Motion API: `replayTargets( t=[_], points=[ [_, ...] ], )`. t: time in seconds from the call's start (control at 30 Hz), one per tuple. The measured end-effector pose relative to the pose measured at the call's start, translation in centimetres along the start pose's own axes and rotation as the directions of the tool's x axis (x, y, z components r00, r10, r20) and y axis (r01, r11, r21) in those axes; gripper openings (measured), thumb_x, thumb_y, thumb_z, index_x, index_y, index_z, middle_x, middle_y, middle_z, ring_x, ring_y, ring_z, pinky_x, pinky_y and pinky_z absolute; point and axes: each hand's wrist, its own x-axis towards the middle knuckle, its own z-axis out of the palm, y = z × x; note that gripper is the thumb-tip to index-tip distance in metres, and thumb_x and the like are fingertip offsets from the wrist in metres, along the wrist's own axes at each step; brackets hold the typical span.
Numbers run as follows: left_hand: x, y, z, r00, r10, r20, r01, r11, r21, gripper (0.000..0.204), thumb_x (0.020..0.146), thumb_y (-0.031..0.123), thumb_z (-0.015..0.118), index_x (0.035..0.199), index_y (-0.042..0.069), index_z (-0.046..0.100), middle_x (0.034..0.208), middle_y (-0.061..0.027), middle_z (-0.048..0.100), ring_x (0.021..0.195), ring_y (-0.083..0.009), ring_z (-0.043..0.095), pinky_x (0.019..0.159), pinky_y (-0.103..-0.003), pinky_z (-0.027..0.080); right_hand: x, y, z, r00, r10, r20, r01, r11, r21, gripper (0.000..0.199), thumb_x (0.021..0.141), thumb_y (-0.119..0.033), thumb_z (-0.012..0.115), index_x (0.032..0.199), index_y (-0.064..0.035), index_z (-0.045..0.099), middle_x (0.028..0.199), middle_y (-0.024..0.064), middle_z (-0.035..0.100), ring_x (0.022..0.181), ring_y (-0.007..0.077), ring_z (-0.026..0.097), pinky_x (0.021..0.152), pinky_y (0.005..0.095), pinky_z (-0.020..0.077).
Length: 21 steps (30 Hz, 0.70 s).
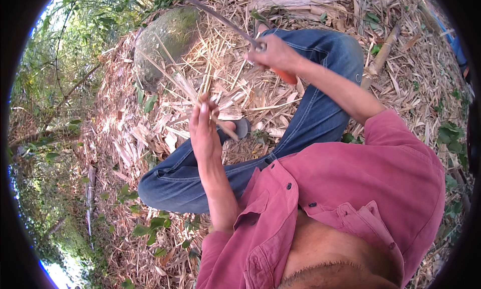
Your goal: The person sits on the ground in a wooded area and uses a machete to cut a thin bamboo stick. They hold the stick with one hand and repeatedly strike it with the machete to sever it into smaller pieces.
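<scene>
My right hand (274,52) is closed around a long knife with an orange handle (285,76). The narrow dark blade (220,19) slants up and left from the fist, past the top edge of the view. Lower and to the left, my left hand (204,126) has its fingers pinched on a thin, pale split stick (228,130). One end of the stick pokes out below the fingers; thin strips fan out on its far side toward a mossy rock (168,41). Blade and stick are apart.
I sit with bent legs in blue jeans (320,106). Pale shavings (215,63) lie between the rock and my feet. Dry leaves (120,113) cover the ground. A cut pole (388,48) lies beyond my right knee, and green plants (50,128) stand at left.
</scene>
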Motion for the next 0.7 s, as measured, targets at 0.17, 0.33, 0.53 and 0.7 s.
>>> replayTargets(
  t=[0.17,0.33,0.53,0.7],
  points=[
    [4.6,-2.1,2.6,0.996,0.088,0.013,-0.081,0.959,-0.271,0.031,0.096,0.009,0.047,0.125,0.004,0.039,0.132,-0.0224,0.046,0.124,-0.0338,0.046,0.105,-0.042,0.04,-3.0,1.2,5.2,0.989,-0.12,-0.087,0.129,0.986,0.109,0.03,0.082,-0.03,0.071,0.078,-0.0037,0.058,0.065,0.003,0.06,0.057,0.008,0.058,0.054,0.0252,0.048],
    [5.2,-3.3,4.5,0.983,0.185,0.005,-0.17,0.912,-0.374,0.024,0.097,0.01,0.046,0.118,0.003,0.04,0.126,-0.0245,0.05,0.12,-0.0333,0.05,0.1,-0.039,0.046,-2.8,2.5,7.2,0.987,-0.062,-0.151,0.089,0.98,0.176,0.029,0.082,-0.028,0.073,0.077,-0.0041,0.057,0.06,0.0028,0.059,0.055,0.0065,0.056,0.048,0.0215,0.0409],
    [2.2,-0.5,3.4,0.977,0.197,-0.078,-0.134,0.859,0.494,0.033,0.095,0.026,0.053,0.112,-0.003,0.053,0.095,-0.0173,0.066,0.09,-0.0221,0.065,0.078,-0.034,0.054,-2.3,2.3,4.7,0.967,-0.116,-0.225,0.074,0.98,-0.185,0.036,0.076,-0.037,0.074,0.074,-0.0031,0.062,0.056,0.0037,0.058,0.054,0.0116,0.057,0.051,0.0288,0.0427],
    [1.1,5.5,-1.6,0.63,0.732,0.261,-0.349,-0.033,0.936,0.018,0.092,0.021,0.057,0.098,0.005,0.064,0.093,-0.0095,0.066,0.088,-0.0187,0.062,0.077,-0.034,0.051,-2.5,1.0,2.4,0.981,-0.128,-0.146,0.075,0.943,-0.323,0.045,0.073,-0.048,0.072,0.077,-0.0034,0.065,0.055,0.0069,0.056,0.052,0.015,0.056,0.053,0.0318,0.0417]
  ],
)
